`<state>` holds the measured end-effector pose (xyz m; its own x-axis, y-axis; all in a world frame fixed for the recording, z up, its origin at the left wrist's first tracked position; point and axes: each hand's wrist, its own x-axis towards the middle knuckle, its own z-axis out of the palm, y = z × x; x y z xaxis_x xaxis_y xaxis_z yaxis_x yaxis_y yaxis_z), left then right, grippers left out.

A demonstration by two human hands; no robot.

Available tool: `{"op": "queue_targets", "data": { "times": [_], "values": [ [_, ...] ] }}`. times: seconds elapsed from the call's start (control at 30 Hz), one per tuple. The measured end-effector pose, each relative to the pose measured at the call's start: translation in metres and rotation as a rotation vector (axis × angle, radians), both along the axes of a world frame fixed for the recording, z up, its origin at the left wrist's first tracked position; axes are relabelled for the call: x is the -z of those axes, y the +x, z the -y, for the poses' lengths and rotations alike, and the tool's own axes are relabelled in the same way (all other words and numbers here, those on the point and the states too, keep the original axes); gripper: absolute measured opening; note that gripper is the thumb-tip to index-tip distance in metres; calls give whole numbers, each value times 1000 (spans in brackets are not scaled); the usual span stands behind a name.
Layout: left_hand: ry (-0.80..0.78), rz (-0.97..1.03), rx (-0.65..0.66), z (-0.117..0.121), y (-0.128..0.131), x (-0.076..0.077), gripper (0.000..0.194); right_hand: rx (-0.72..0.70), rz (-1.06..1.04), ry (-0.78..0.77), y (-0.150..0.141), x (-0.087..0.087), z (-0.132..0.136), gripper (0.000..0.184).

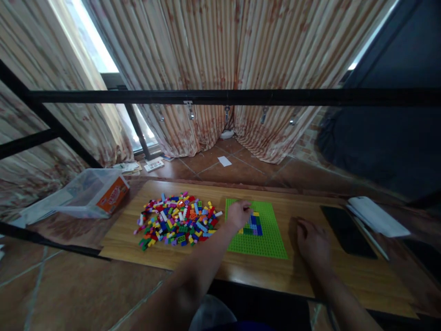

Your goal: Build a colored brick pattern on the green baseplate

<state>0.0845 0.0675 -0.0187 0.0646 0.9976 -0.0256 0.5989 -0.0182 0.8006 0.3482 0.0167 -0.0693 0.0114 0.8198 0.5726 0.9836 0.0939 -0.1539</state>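
Lower right, the right grip (314, 242) curls beside a green baseplate (268, 244); right of center, joined bricks (255, 225) lie just right of the nearer left grip (240, 214), bent over the baseplate. Whether either holds anything is unclear.

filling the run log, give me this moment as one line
left hand: over green baseplate, beside built bricks, grip unclear | right hand: between baseplate and black slab | loose bricks: piled left of baseplate
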Motion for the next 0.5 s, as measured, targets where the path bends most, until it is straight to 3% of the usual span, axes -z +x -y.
{"op": "queue_targets", "data": {
  "times": [0.23,0.5],
  "values": [
    [57,75,15,13,-1,3,20,-14,77,8,9,3,1,37],
    [170,85,28,49,-5,9,14,-25,138,26,9,-1,2,42]
  ]
}}
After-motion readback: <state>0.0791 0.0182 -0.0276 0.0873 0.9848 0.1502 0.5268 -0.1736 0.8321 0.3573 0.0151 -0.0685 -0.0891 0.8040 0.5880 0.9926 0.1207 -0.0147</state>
